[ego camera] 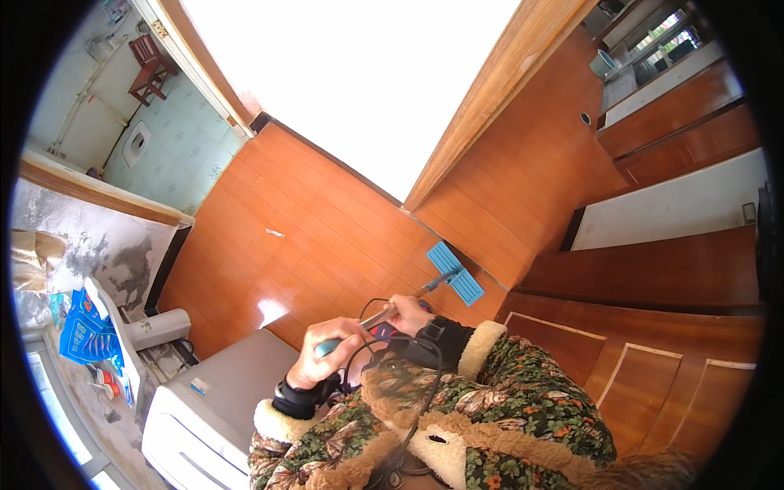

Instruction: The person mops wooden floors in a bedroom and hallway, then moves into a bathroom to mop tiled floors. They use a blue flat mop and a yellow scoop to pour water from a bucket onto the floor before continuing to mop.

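Observation:
My left hand [324, 350] is closed around the blue-capped upper end of a mop pole [380, 317]. Lower on the same pole, my right hand [409, 313] grips it from above. The pole runs away from me to a blue rectangular flat mop head [454, 273], which lies on the orange-brown wood-look floor [318, 214] beside a dark threshold strip. Whether a cloth is under the head is hidden. A black cable hangs in loops in front of my chest, over the wrists.
At left stands a grey-topped white appliance [245, 367], with a pedestal washbasin [162, 327] bearing a blue bag [92, 331] beyond it. A small white scrap [274, 233] lies on the floor. An open doorway shows a squat toilet [136, 144] and a red chair [150, 70]. Brown panelled doors [637, 373] border the right.

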`<state>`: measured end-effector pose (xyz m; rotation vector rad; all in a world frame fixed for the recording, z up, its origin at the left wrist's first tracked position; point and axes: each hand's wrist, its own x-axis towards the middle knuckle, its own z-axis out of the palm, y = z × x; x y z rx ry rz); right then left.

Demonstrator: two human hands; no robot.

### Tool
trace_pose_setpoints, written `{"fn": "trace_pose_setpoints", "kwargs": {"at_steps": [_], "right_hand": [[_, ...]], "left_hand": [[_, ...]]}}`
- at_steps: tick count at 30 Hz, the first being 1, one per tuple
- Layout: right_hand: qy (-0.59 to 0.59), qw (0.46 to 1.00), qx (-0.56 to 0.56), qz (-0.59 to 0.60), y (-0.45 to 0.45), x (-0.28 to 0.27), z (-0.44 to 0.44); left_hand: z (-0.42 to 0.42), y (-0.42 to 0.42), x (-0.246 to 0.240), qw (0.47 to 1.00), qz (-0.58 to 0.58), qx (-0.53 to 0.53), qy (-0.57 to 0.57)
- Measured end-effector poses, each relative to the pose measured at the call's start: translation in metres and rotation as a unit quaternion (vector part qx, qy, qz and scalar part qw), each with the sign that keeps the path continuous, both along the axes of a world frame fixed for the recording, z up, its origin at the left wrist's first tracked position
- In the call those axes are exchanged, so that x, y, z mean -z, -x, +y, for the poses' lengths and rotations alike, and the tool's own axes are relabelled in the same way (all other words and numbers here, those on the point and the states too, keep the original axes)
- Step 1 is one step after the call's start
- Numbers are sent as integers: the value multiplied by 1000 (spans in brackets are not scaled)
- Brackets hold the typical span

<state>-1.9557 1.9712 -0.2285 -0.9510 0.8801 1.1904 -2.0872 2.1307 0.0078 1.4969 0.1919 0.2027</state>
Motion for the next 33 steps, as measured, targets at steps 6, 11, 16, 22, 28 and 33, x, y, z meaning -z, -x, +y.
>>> {"fn": "trace_pose_setpoints", "kwargs": {"at_steps": [6, 11, 16, 22, 28, 33], "right_hand": [[-141, 989, 26, -38, -45, 3, -55], [-143, 753, -374, -522, -88, 4, -95], [-154, 858, -348, -346, -133, -15, -94], [-240, 709, -444, -493, -158, -43, -81], [-238, 782, -381, -431, -137, -8, -51], [-106, 973, -178, -96, -106, 18, -6]], "left_hand": [[-38, -67, 26, 994, -77, 66, -40], [-66, -97, 23, 996, -15, 56, -62], [-100, -116, 28, 995, -38, -68, -62], [-109, -126, 27, 991, -43, -116, -60], [-97, -114, 20, 982, 5, -170, -83], [-88, -95, 14, 971, 67, -222, -59]]}}
